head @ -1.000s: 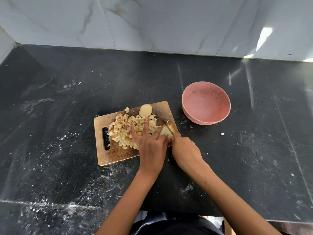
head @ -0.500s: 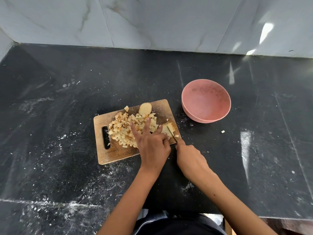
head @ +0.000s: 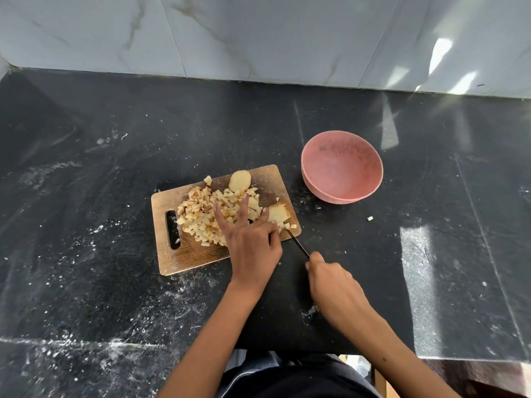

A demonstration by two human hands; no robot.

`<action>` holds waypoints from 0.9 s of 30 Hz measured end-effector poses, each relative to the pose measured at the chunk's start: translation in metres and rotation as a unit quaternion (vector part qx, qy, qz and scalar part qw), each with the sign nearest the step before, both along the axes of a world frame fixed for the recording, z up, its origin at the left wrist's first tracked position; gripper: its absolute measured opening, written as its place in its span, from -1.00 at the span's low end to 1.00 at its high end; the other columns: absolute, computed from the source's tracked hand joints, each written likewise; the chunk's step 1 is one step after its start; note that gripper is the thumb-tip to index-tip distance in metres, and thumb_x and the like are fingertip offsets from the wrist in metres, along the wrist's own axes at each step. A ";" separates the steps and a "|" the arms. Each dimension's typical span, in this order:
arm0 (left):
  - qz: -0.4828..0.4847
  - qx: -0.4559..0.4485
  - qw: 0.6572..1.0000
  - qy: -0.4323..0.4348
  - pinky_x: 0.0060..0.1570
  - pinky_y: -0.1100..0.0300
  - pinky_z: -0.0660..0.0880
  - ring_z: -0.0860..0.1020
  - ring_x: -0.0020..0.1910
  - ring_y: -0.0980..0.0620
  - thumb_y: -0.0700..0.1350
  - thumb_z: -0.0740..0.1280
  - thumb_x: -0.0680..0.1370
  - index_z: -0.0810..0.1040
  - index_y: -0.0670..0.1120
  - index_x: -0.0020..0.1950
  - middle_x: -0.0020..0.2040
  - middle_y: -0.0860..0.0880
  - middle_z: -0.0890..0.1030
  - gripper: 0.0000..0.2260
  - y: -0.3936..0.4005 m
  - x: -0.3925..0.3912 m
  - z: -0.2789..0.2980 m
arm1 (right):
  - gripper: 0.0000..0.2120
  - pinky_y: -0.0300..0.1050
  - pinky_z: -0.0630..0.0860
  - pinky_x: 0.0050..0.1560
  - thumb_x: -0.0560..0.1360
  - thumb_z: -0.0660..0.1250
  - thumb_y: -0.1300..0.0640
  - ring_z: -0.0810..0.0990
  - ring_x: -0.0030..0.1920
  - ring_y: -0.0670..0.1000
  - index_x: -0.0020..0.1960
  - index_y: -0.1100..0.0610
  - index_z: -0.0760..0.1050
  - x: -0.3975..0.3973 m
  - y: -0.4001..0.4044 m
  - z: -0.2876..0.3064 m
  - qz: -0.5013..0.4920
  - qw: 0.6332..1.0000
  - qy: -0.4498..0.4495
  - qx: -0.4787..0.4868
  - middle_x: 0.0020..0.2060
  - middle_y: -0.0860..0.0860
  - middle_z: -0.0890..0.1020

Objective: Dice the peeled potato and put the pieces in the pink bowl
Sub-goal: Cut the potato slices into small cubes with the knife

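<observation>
A wooden cutting board [head: 184, 258] lies on the black counter with a heap of diced potato [head: 205, 215] on it. A rounded potato end [head: 239, 180] sits at the board's far edge. At the board's right end lies a flat potato slab [head: 278, 213]. My left hand [head: 250, 244] rests over the dice, fingers spread straight, its thumb and forefinger holding the slab's near side. My right hand [head: 334, 285] grips a knife [head: 298, 244] whose tip lies at the board's front right edge, near the slab. The pink bowl [head: 342, 166] stands to the right of the board with nothing in it.
One stray potato cube [head: 369, 218] lies on the counter right of the board. White dust streaks the counter [head: 100, 282]. A marble-tiled wall [head: 258, 35] closes off the back. The counter's front edge runs just before my body.
My right hand has drawn the knife back toward me, off the slab to the board's front edge. A few small bits now lie beside the slab. My left hand has stayed put.
</observation>
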State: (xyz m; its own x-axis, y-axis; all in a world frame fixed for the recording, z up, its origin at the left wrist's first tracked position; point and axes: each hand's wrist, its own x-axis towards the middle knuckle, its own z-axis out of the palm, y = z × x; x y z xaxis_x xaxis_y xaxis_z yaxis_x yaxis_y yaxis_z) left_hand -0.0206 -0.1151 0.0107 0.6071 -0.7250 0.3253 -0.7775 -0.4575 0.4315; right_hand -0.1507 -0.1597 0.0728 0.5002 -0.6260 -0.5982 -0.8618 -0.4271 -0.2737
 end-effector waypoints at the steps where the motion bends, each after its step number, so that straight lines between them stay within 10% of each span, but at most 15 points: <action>1: -0.001 0.000 1.000 0.000 0.45 -0.23 -0.23 0.40 0.39 -0.16 -0.18 0.52 0.38 0.69 -0.04 -0.25 -0.07 -0.02 0.71 -0.94 0.000 0.000 0.000 | -0.83 -0.04 0.34 -0.23 0.67 -0.05 0.07 0.41 -0.24 0.11 -0.04 0.12 0.18 0.000 0.001 0.003 -0.002 1.000 -0.011 0.001 -0.27 0.05 0.42; 23: 0.007 -0.008 1.000 0.004 0.46 -0.11 -0.31 0.44 0.36 -0.18 -0.21 0.53 0.36 0.70 -0.04 -0.23 -0.14 -0.04 0.71 -0.93 0.001 0.001 0.000 | -0.62 0.01 0.41 -0.07 0.60 0.04 0.27 0.55 0.13 0.21 0.42 0.20 0.16 0.053 -0.007 -0.008 -0.010 0.999 0.015 -0.028 0.15 0.18 0.53; 27: 0.013 -0.008 1.000 0.001 0.46 -0.14 -0.26 0.45 0.35 -0.16 -0.20 0.52 0.37 0.70 -0.04 -0.23 -0.15 -0.03 0.71 -0.93 -0.001 0.000 -0.003 | -0.81 0.01 0.41 -0.12 0.60 0.04 0.29 0.55 0.08 0.21 0.21 0.16 0.23 0.027 0.004 -0.006 -0.008 0.999 0.048 0.003 0.07 0.18 0.54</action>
State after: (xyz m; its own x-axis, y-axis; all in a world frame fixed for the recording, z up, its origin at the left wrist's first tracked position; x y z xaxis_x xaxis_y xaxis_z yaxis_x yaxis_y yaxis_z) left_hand -0.0205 -0.1158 0.0076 0.6263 -0.7033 0.3364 -0.7648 -0.4705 0.4401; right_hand -0.1235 -0.1561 0.0664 0.4315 -0.6296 -0.6461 -0.8903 -0.4125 -0.1927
